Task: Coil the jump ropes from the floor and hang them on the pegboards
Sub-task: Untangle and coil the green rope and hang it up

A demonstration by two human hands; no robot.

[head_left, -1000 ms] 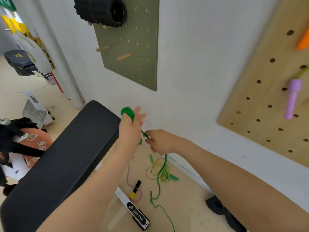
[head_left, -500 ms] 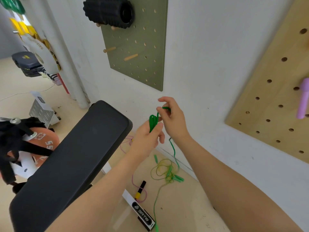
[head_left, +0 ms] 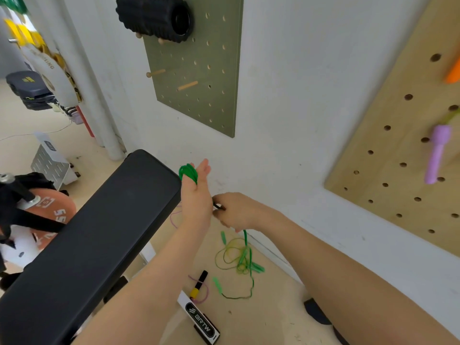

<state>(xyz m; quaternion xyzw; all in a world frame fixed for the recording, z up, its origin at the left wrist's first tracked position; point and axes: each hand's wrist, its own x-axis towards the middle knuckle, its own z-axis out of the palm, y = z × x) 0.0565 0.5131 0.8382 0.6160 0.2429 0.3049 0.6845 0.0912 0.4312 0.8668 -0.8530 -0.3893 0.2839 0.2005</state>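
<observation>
Showing the left hand [head_left: 196, 200] raised with fingers straight and pointing up, a coil of thin bright green jump rope [head_left: 188, 173] is looped around those fingers. The right hand [head_left: 236, 211], just beside the left wrist, has its fingers curled around the same rope, which drops from under that hand to the light wooden floor [head_left: 273, 317]. There the remaining green cord lies in a loose tangle together with a paler yellow-green rope [head_left: 230, 257] and green handles. A thin purple rope with a black and yellow handle [head_left: 199, 285] lies near the tangle, beside a black padded bench [head_left: 99, 232]. On the white wall hang an olive green pegboard [head_left: 199, 70], carrying a black ridged foam roller [head_left: 154, 17] on wooden pegs, and, well apart to the right, a light wooden pegboard [head_left: 398, 150] with a lilac handle [head_left: 436, 153] hanging against it.
</observation>
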